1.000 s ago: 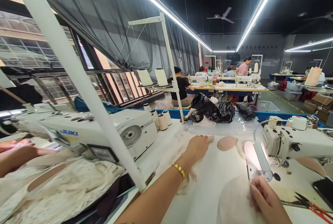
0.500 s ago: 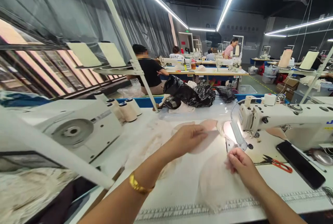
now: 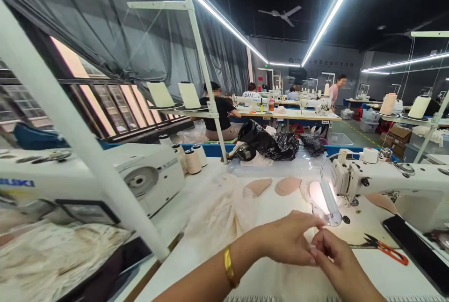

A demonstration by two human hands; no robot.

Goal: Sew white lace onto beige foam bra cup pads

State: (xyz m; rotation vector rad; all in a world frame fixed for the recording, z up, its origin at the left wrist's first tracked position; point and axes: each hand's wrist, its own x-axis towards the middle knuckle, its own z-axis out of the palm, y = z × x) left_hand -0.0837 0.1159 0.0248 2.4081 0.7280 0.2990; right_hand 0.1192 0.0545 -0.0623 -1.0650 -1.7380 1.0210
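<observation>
My left hand [image 3: 293,239], with a gold bracelet [image 3: 228,264] on the wrist, meets my right hand [image 3: 331,253] in front of the sewing machine [image 3: 365,175]. The fingers of both hands are bent and close together; whatever they pinch is too small or hidden to name. Pale sheer fabric [image 3: 294,278] lies below the hands, partly covered by them. Two beige cup-shaped pieces [image 3: 288,186] lie beyond my left hand, beside cream fabric [image 3: 224,208]. A lit lamp [image 3: 329,199] shines at the needle area.
Orange-handled snips [image 3: 391,250] and a black phone [image 3: 417,250] lie at the right. Thread cones [image 3: 192,161] stand at the left behind another machine [image 3: 140,175]. A white pole [image 3: 84,128] crosses the left side. Black plastic bags [image 3: 270,143] sit at the back.
My left hand has moved right and nearer, from the beige pieces to my right hand. The beige pieces are now uncovered. The camera view has shifted.
</observation>
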